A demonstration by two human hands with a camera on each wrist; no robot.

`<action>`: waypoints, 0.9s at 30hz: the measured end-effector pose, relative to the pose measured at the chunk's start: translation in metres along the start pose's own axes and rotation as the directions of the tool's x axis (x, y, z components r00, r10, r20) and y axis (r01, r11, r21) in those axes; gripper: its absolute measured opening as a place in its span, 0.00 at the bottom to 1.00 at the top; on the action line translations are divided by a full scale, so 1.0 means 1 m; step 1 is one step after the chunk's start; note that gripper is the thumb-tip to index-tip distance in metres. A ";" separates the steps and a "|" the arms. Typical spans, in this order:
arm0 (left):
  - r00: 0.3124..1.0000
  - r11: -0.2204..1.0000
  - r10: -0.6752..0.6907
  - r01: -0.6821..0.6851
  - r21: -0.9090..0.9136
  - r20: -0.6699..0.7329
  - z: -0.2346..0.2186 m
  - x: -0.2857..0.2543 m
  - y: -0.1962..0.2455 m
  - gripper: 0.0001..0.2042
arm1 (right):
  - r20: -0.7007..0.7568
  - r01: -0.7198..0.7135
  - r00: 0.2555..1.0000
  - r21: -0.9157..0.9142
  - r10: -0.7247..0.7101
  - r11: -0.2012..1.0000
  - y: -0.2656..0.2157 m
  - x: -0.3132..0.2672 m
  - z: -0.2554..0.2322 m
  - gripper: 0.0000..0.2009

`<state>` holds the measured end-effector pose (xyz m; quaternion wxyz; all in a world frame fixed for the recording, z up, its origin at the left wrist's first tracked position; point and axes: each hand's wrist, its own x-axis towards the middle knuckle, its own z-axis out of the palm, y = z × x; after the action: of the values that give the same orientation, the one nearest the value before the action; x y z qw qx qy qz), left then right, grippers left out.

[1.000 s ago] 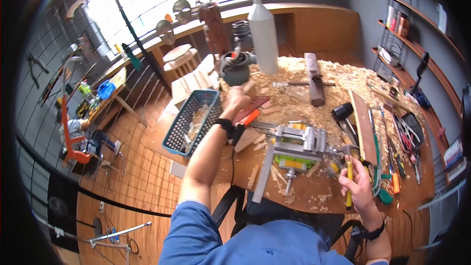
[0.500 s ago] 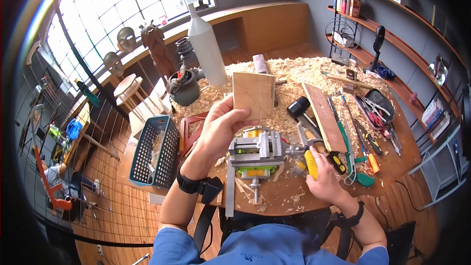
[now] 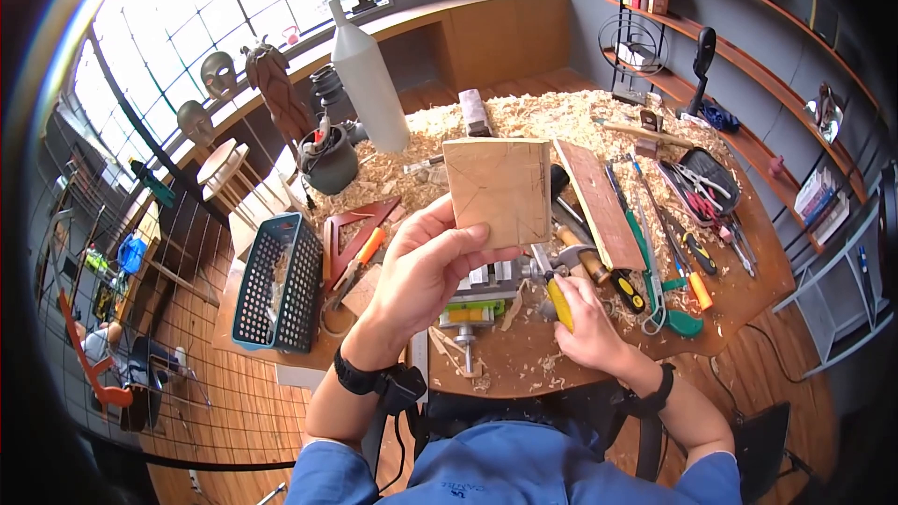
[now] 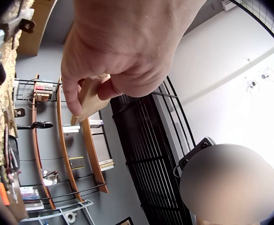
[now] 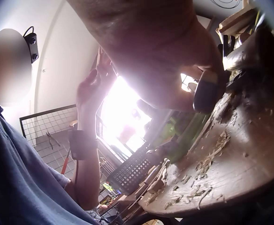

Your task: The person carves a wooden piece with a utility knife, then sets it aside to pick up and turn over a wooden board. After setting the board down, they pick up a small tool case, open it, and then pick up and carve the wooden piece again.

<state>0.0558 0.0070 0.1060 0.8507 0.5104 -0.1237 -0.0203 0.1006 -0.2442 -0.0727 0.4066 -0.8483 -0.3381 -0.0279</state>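
Note:
My left hand (image 3: 421, 266) pinches a thin square wooden board (image 3: 498, 189) by its lower left corner, thumb across the near face. The board stands upright above the bench, with faint lines on its face; in the left wrist view the board (image 4: 91, 96) shows nearly edge-on between thumb and fingers. My right hand (image 3: 591, 329) grips the yellow handle of a hammer (image 3: 559, 304), its metal head angled away over the bench. Between the hands sits a metal vise (image 3: 470, 310), partly hidden behind the board and left hand.
A teal basket (image 3: 281, 285) stands on the left, beside a red triangle square (image 3: 360, 241). Wood shavings (image 3: 552, 117) cover the back of the bench. Right of the vise lie a long plank (image 3: 603, 206), a green-handled saw (image 3: 681, 322) and a tool tray (image 3: 720, 178). A tall pale bottle (image 3: 369, 84) stands behind.
My left hand has picked up the board from beside the basket and raised it in front of me. The right hand has shifted left with the hammer, near the vise. The head view has turned right.

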 end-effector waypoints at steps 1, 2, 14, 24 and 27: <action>1.000 1.000 -0.008 0.008 -0.007 -0.009 0.001 -0.002 -0.002 0.19 | -0.022 0.009 1.000 -0.002 -0.009 1.000 0.000 0.003 0.002 0.35; 1.000 1.000 -0.015 0.015 -0.010 -0.008 0.003 -0.005 -0.004 0.19 | -0.043 0.019 0.999 -0.016 -0.020 1.000 0.000 0.006 0.004 0.34; 0.587 -0.537 0.599 -0.211 0.817 0.545 -0.009 -0.021 -0.023 0.31 | -0.121 0.034 0.991 -0.209 -0.060 0.977 0.000 0.019 -0.008 0.27; 0.592 -0.588 0.585 -0.159 0.793 0.554 -0.018 -0.026 -0.033 0.28 | -0.036 0.092 0.988 -0.662 -0.153 0.744 0.000 0.026 -0.006 0.18; 0.688 -0.446 0.588 -0.162 0.880 0.425 -0.020 -0.030 -0.034 0.25 | -0.053 0.062 0.990 -0.661 -0.129 0.748 -0.003 0.020 -0.008 0.18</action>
<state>0.0350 0.0130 0.0611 0.0655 0.8678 -0.1487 0.4697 0.1161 -0.2377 -0.0594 0.0963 -0.9162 -0.3299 -0.2063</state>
